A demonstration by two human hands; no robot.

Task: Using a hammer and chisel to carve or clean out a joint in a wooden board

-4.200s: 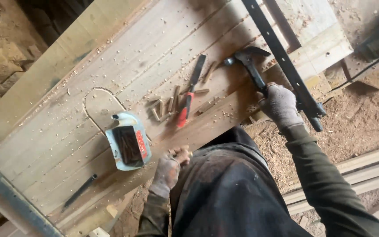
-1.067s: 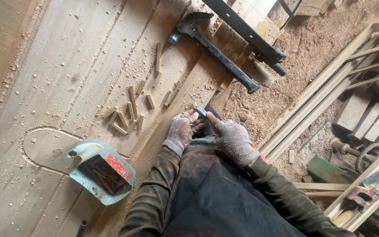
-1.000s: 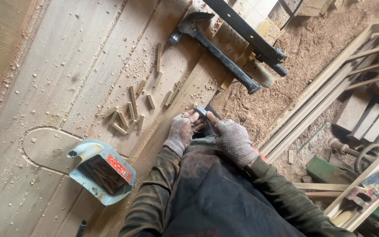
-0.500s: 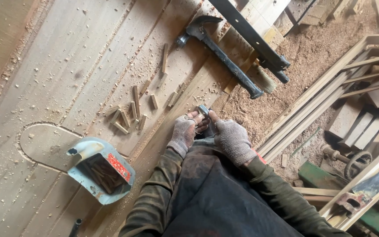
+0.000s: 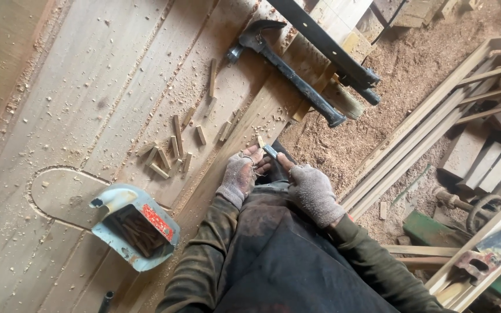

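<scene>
- Left hand (image 5: 238,177), gloved, fingers curled together around a small wooden peg (image 5: 260,141).
- Right hand (image 5: 313,192), gloved, closed on a chisel (image 5: 270,152) touching the peg.

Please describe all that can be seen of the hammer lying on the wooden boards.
The hammer is a claw hammer with a dark metal head and a long black handle. It lies flat on the wooden boards, head toward the upper left, its handle end reaching past the board edge. Neither hand touches it. A black metal bar runs close beside it.
</scene>
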